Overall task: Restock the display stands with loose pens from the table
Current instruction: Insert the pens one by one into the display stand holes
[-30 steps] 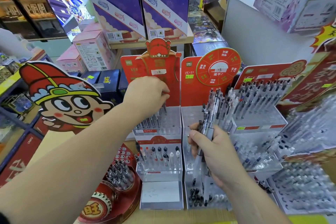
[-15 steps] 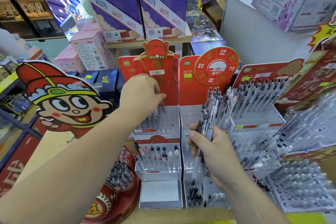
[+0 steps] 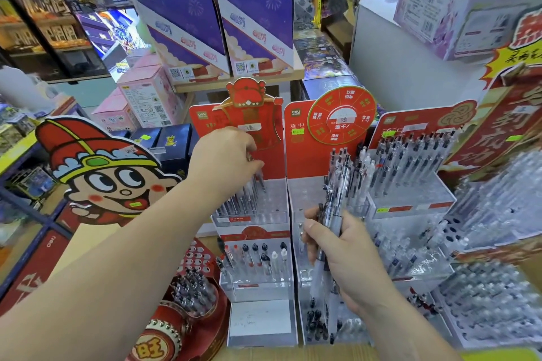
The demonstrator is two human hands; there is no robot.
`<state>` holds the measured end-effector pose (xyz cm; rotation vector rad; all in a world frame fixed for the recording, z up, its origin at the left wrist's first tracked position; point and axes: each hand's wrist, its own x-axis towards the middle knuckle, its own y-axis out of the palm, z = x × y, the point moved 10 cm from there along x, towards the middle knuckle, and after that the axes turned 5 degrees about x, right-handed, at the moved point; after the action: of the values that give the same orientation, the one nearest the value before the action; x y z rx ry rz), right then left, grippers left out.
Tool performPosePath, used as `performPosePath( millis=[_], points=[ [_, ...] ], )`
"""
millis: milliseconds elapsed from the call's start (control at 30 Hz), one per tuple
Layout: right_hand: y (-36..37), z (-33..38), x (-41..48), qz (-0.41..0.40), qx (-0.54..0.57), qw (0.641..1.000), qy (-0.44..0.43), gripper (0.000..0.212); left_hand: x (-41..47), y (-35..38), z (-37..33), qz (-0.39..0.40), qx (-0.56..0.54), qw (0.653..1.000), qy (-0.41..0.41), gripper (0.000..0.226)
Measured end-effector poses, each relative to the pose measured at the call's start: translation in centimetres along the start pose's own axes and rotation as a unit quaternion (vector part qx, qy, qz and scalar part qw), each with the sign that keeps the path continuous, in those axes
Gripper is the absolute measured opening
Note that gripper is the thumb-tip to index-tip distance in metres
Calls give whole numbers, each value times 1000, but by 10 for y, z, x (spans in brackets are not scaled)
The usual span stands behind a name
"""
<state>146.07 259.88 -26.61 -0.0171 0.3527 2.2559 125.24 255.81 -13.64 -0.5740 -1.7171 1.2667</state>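
My left hand (image 3: 224, 160) reaches over the top tier of the left red display stand (image 3: 275, 208), its fingers curled around a pen (image 3: 259, 176) that stands at the right end of a row of clear pens (image 3: 240, 199). My right hand (image 3: 341, 252) grips a bundle of clear pens (image 3: 337, 184) upright in front of the middle stand (image 3: 305, 193), whose top tier is mostly bare holes. The left stand's lower tier (image 3: 258, 258) carries a few capped pens.
A cartoon-face cardboard sign (image 3: 102, 173) stands to the left. A round red drum holder (image 3: 190, 293) with pens sits at the lower left. Full pen stands (image 3: 410, 167) crowd the right side. Purple boxes (image 3: 217, 32) sit on the shelf behind.
My left hand has shifted slightly down and left at the top tier. My right hand and its bundle have stayed in place.
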Motion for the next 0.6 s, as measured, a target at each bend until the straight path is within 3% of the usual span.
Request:
performPosePath(
  millis=[167,467,600],
  points=[
    [-1,-1,-3,0,1,1000,3,8,-3,4,12,-11,-4,998,-61,32],
    [-4,-4,-5,2,6,1000,5,6,-3,11,7,31,-79,996,-27,11],
    [-6,-6,-7,0,-3,1000,7,7,1,14,7,44,-95,994,-28,11]
  ],
)
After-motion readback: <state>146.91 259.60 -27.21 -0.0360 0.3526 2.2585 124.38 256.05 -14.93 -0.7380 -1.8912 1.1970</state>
